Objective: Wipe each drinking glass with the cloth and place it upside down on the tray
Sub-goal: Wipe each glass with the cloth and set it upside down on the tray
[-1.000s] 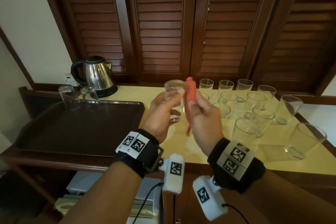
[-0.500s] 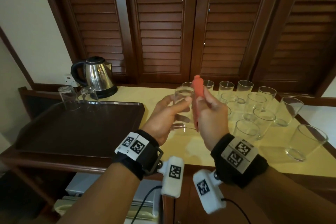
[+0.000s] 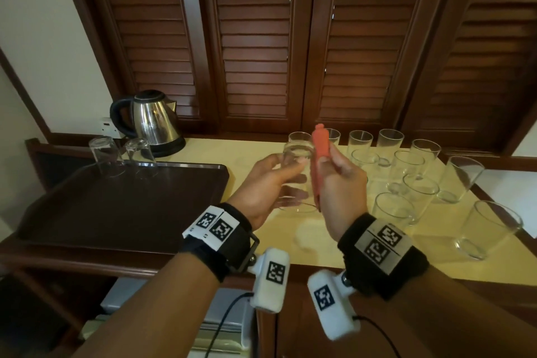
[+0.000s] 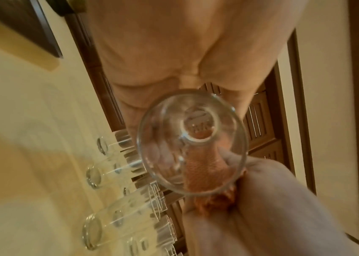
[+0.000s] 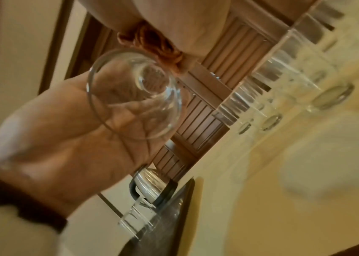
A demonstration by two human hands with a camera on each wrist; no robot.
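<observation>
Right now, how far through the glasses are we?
Done: two glasses stand upside down at the tray's far edge. In hand: the left hand holds a glass while the right hand holds the orange cloth beside it. Left: roughly ten upright glasses wait on the counter.

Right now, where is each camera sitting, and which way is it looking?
Head: worn on the head, looking forward and down at the tray, kettle, both forearms and hands.
Left wrist: looks along the left hand into the held glass; the right hand's fingers show below.
Right wrist: looks along the right hand at the orange cloth; the left palm shows.
All three share that glass and cloth.
</observation>
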